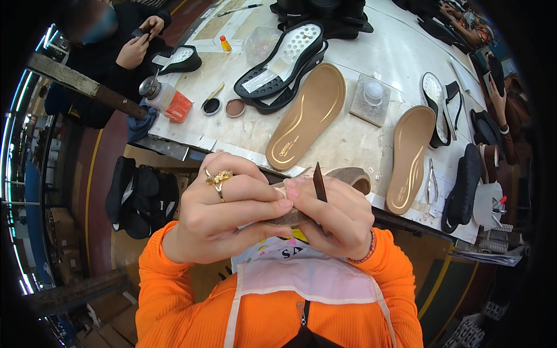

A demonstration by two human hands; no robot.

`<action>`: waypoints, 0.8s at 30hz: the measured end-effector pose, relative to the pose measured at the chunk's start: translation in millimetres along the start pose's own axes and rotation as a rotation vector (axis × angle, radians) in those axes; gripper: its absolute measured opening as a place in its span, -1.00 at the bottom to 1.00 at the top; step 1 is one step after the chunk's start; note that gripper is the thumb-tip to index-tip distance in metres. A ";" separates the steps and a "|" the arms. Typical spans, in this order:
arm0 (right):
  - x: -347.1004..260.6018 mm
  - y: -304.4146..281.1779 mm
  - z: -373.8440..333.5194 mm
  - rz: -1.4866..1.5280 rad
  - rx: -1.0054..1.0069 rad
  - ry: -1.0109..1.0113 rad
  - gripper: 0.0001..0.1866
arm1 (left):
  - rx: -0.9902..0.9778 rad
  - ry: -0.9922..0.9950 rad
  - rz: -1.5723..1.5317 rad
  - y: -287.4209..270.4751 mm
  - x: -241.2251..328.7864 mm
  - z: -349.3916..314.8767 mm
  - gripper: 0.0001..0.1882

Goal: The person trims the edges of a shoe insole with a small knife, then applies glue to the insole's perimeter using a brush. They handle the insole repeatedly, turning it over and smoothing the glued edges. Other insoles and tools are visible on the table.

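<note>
Close to my body, above the table's near edge, my left hand (223,206) and my right hand (333,214) pinch a greyish-brown shoe piece (351,175) between them. Thumbs and fingertips meet at its edge, and my hands cover most of it, so its full shape is hidden. A dark, flat, pointed blade-like strip (319,184) sticks up between the fingers of my right hand; its lower part is hidden. Just beyond my hands lies a tan insole (307,116) with gold lines. A second tan insole (411,156) lies to the right.
Black soles (278,72) and a small stone slab (370,100) with a whitish round jar sit farther back. At left stand a pump bottle (165,100) and two small round pots. Pliers (431,181) lie at right. A co-worker (110,52) handles something dark at far left.
</note>
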State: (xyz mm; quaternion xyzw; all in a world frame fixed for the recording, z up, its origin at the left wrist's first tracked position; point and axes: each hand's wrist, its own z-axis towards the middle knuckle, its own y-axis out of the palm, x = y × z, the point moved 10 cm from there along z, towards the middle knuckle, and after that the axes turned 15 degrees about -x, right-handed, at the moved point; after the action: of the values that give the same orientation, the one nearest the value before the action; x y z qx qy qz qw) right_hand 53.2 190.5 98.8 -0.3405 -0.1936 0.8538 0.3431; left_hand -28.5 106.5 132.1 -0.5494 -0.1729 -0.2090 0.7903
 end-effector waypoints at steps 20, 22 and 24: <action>-6.1 -0.8 -16.7 0.051 -0.022 0.055 -0.60 | 0.051 0.243 -0.100 14.6 19.9 -3.7 -0.65; -6.6 -2.0 -18.2 0.052 -0.001 0.061 -0.65 | 0.057 0.279 -0.118 15.7 22.5 -2.8 -0.69; -7.0 -3.3 -19.5 0.049 0.006 0.067 -0.67 | 0.061 0.324 -0.135 16.8 24.7 -1.6 -0.69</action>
State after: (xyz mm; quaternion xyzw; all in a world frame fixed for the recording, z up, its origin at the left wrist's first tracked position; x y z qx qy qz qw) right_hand 72.3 189.6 90.2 -0.3725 -0.1711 0.8506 0.3294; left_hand 1.3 106.7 130.7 -0.4715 -0.0859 -0.3421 0.8083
